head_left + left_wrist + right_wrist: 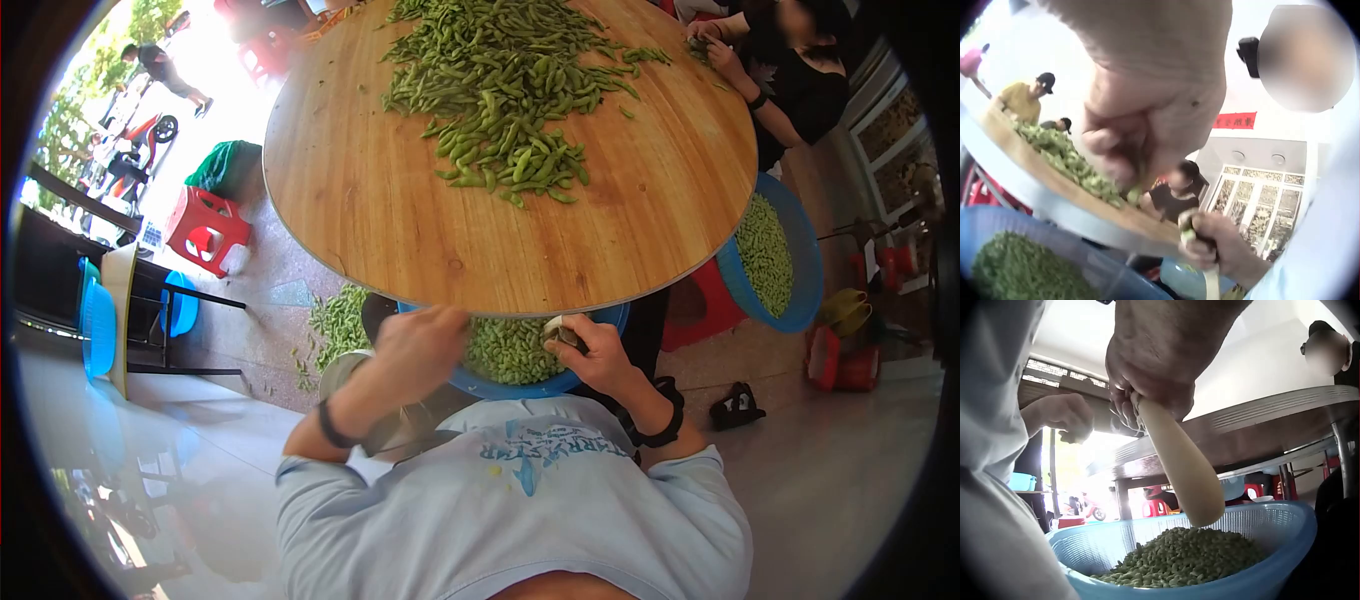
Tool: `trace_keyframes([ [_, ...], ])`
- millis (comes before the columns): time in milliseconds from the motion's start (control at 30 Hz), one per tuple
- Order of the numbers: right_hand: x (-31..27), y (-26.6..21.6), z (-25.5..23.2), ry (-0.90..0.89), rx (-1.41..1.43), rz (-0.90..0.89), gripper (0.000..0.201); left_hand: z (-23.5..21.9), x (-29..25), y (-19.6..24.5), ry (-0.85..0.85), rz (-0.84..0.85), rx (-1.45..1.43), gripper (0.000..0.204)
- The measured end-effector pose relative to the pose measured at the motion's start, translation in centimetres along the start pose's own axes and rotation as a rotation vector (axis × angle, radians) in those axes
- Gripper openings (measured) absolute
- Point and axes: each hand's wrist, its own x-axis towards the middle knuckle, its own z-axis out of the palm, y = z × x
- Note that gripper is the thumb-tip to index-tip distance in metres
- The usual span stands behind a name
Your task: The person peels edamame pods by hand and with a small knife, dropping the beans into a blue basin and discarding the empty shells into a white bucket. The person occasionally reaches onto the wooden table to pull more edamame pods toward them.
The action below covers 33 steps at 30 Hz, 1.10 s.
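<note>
**While pods (500,90) heap the table (350,200), beans (510,352) lie in the basket (533,388) below**

Where the shirt (560,530) shows blue print (540,447), letters like "TARRY" come through, the rest bent by folds; a red banner (1235,120) bears marks too blurred to read. The right hand (595,355) grips one end of a pale club (1182,465), which slants down over the beans. A green bit (1190,235) at its thumb is hard to make out. The left hand (410,350), apart from the right, is smeared, its fingers curled; I cannot tell whether they pinch anything. In the head view the table edge hides the basket's far side, and the heap is cut off at the top.
</note>
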Motion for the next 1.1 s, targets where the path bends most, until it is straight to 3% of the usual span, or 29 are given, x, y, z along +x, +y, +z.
trace_keyframes([
  [33, -0.2, -0.1, 0.0, 0.005, 0.002, 0.002, 0.027, -1.2, -1.0, -1.2, -0.155, -0.114, 0.107, 0.006],
  [100, 0.0, -0.3, 0.0, 0.022, 0.081, 0.045, 0.027, -2.2, -1.1, -2.6, -0.196, -0.166, 0.254, 0.011],
  [167, 0.5, -0.5, 0.1, 0.035, 0.118, 0.018, 0.027, -3.8, 1.5, -3.6, -0.129, -0.036, 0.179, 0.011],
  [233, 0.9, -0.5, 0.4, 0.045, 0.156, 0.003, 0.028, -2.0, 5.4, -5.6, 0.127, -0.019, 0.096, 0.012],
  [300, 1.4, -0.4, 0.2, 0.034, 0.276, 0.064, 0.029, -0.4, 10.0, -7.8, 0.263, 0.105, 0.089, 0.013],
  [400, 1.5, -0.9, 0.1, 0.058, 0.263, 0.087, 0.028, 2.3, 14.3, -10.7, 0.312, 0.123, 0.201, 0.013],
  [433, 1.5, -0.7, 0.1, 0.056, 0.263, 0.089, 0.028, 2.8, 14.9, -11.2, 0.263, 0.043, 0.212, 0.014],
  [567, 1.4, -0.6, 0.3, 0.105, 0.494, 0.173, 0.031, 3.2, 14.7, -12.0, 0.173, -0.087, 0.166, 0.018],
  [600, 1.6, -0.8, 0.3, 0.102, 0.634, 0.212, 0.033, 3.2, 14.4, -12.1, 0.174, -0.081, 0.171, 0.018],
  [700, 2.6, -1.0, 0.0, 0.119, 0.692, 0.188, 0.040, 3.6, 12.3, -10.6, 0.236, -0.025, 0.211, 0.022],
  [767, 3.2, -1.1, -0.1, 0.125, 0.754, 0.200, 0.040, 3.0, 10.3, -7.0, 0.129, -0.160, -0.643, 0.019],
  [800, 3.4, -1.2, -0.1, 0.121, 0.814, 0.214, 0.041, 3.0, 9.3, -5.5, 0.118, -0.158, -0.647, 0.019],
  [867, 3.9, -1.7, 0.4, 0.113, 0.907, 0.250, 0.041, 3.2, 7.8, -3.1, -0.068, -0.223, -1.080, 0.017],
  [1000, 3.7, -1.7, 0.7, -0.013, 1.129, 0.276, 0.043, 4.7, 6.4, -1.2, -0.108, -0.269, -1.179, 0.014],
  [1100, 3.6, -1.6, 1.0, 0.009, 1.171, 0.291, 0.043, 5.0, 6.1, -1.2, -0.119, -0.268, -1.203, 0.013],
])
